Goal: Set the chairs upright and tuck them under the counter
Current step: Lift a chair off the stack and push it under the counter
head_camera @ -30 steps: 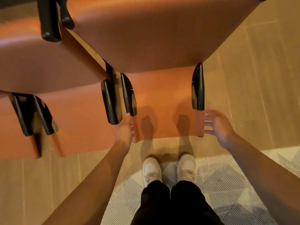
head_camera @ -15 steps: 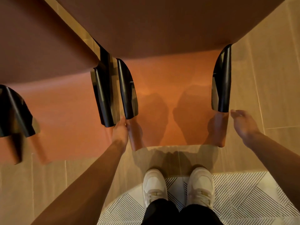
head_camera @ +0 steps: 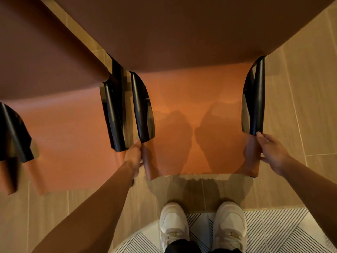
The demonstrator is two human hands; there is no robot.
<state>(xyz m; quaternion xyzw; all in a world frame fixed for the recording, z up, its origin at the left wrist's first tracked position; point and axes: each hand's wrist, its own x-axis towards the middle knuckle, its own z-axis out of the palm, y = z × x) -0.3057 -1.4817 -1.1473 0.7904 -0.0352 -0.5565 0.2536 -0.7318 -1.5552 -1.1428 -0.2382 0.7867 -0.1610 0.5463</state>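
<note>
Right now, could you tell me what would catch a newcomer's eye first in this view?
The orange leather-look chair back fills the middle of the view, flanked by black metal frame posts. The left hand and right hand grip its two side edges. Below, white sneakers stand where the tan floor tiles meet a striped white rug.

The chair is orange-brown with black legs, seen from above. Its seat is at the top of the view and its backrest comes down toward the person. The left edge of the backrest lies against the fingers of the left hand; the right edge is between the fingers and thumb of the right hand. A second chair of the same kind stands just beside it, beyond the left fingers.
</note>
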